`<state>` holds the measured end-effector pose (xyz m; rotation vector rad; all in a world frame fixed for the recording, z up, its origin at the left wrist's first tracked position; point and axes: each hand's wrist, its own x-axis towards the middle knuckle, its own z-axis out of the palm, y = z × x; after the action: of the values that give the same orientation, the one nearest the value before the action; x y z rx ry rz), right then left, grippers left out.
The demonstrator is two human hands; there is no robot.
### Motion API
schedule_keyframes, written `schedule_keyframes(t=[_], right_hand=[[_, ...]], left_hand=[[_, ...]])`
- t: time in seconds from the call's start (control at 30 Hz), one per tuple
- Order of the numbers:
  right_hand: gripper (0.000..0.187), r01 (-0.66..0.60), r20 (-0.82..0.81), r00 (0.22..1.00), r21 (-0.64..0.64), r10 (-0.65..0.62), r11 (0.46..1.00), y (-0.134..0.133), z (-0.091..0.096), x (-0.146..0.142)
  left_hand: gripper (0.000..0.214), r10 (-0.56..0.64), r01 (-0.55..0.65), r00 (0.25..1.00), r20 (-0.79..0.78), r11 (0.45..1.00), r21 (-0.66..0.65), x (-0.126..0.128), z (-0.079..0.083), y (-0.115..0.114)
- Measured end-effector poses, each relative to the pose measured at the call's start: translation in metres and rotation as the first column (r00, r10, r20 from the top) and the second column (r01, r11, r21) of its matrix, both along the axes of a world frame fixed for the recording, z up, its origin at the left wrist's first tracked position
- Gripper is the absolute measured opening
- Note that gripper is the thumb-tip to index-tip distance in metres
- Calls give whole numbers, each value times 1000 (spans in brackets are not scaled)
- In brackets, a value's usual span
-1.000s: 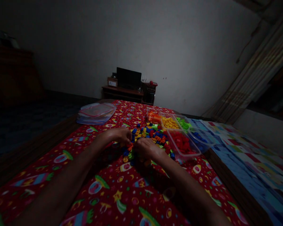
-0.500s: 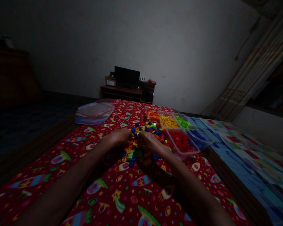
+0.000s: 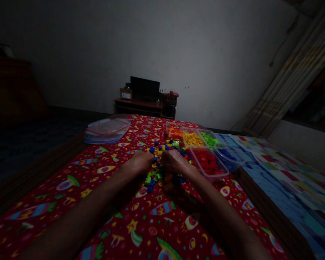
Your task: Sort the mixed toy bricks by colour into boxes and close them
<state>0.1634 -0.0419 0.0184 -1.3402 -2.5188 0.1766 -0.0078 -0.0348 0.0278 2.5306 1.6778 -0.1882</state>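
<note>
A heap of small coloured plastic bricks (image 3: 162, 169) lies on a red patterned cloth (image 3: 103, 202). My left hand (image 3: 139, 161) rests on the heap's left side, fingers curled down into the bricks. My right hand (image 3: 174, 161) covers the heap's right side, also curled. What either hand holds is hidden in the dim light. Just right of my right hand stands a clear tub of red bricks (image 3: 208, 162).
Behind the red tub stand tubs of orange bricks (image 3: 174, 133), yellow bricks (image 3: 193, 138), green bricks (image 3: 209, 138) and blue bricks (image 3: 228, 155). Stacked clear lids (image 3: 107, 130) lie far left. A low shelf with a dark screen (image 3: 144, 94) stands at the wall. A blue patterned cloth (image 3: 281, 173) lies right.
Both hands have slid a little farther away over the heap and come closer together. Some bricks now lie loose nearer me, behind the hands.
</note>
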Motion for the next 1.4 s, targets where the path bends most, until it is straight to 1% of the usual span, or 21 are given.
schedule_keyframes(t=[0.07, 0.1, 0.17, 0.23, 0.3, 0.37, 0.43, 0.53, 0.6, 0.67, 0.7, 0.8, 0.87, 1.0, 1.1, 1.17, 1.27, 1.33, 1.4], right_hand=[[11, -1, -13, 1000, -3, 1, 1000, -1, 0, 0], [11, -5, -26, 1000, -3, 5, 1000, -1, 1, 0], [11, -10, -66, 998, -1, 10, 1000, 0, 2, -1], [11, -3, -145, 989, 3, 3, 1000, 1, 3, -2], [17, 15, -257, 966, -1, -15, 1000, 2, 4, -3], [27, 8, -355, 935, -23, -15, 1000, 4, 5, -3], [33, -37, -394, 919, -54, 13, 998, 4, 6, -3], [33, -91, -372, 926, -61, 62, 994, 4, 5, -3], [28, -91, -325, 943, -52, 69, 995, 4, 3, -2], [24, -99, -288, 954, -46, 82, 994, 4, 0, -2], [25, -107, -294, 952, -41, 90, 993, 4, -2, -2], [37, -130, -368, 923, -21, 113, 991, 6, -5, -2], [40, -135, -385, 915, -20, 117, 991, 7, -5, -2], [35, -100, -378, 921, -6, 90, 995, 6, -6, -5], [33, -68, -367, 928, -1, 62, 998, 5, -7, -4], [34, -52, -358, 932, -1, 48, 999, 9, -6, 1], [31, 19, -344, 939, 27, -9, 999, 28, 3, 14], [23, 93, -307, 949, 49, -74, 994, 50, 15, 23], [15, 172, -261, 954, 75, -147, 982, 77, 32, 30]], left_hand=[[16, -35, 35, 999, 27, 999, -15, -6, 1, 6], [14, -55, 58, 996, 75, 998, -37, -10, 1, 11], [12, -76, 109, 961, 266, 988, -111, -20, -1, 23], [17, -30, 128, 886, 462, 975, -183, -27, -4, 35], [28, 41, 131, 782, 622, 964, -229, -31, -8, 43], [42, 109, 134, 669, 735, 955, -264, -31, -11, 45], [56, 166, 138, 587, 792, 944, -301, -29, -12, 41], [64, 221, 157, 519, 825, 925, -347, -24, -12, 34], [68, 246, 176, 484, 840, 913, -368, -20, -10, 31], [75, 272, 165, 458, 846, 909, -382, -16, -8, 30], [79, 281, 153, 451, 847, 911, -383, -14, -7, 30], [83, 289, 118, 434, 853, 921, -372, -10, -6, 29], [84, 292, 114, 424, 857, 922, -370, -9, -7, 29], [83, 319, 126, 391, 863, 911, -393, -9, -10, 29], [73, 327, 145, 372, 869, 904, -402, -12, -10, 30], [64, 311, 144, 364, 878, 913, -383, -17, -6, 33], [61, 279, 73, 356, 892, 943, -324, -29, 3, 37], [60, 264, 15, 338, 903, 958, -285, -37, 9, 40], [58, 253, -28, 318, 914, 966, -258, -42, 14, 42]])
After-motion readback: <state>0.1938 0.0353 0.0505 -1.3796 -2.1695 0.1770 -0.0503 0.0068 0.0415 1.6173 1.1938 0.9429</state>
